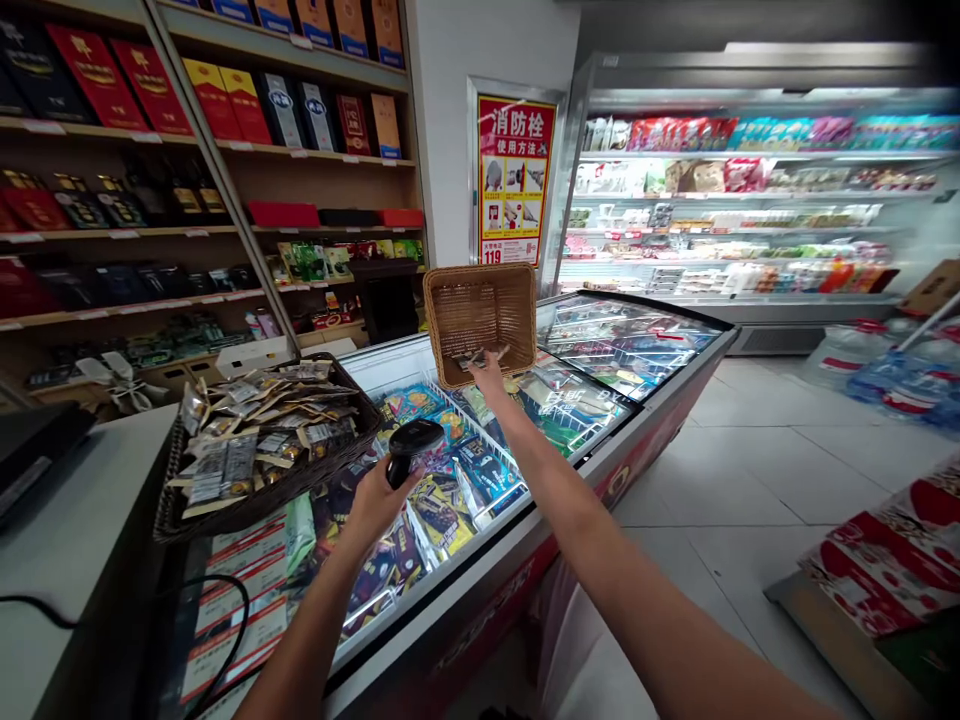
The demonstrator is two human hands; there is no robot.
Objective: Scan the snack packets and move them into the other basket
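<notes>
My left hand is wrapped around the handle of a black barcode scanner, above the freezer's glass top. With the arm stretched far forward, my right hand is at the low front of a tan wicker basket, which is tilted with its opening towards me. Its fingers are closed on a small packet; the print on it is too small to read. Left of the scanner, a dark woven basket is heaped with small wrapped snack packets.
Beneath both hands is a chest freezer of packaged ice creams. A grey counter with a black cable stands at left. Boxed goods fill the shelves behind. Bottled water and red cartons stand at right.
</notes>
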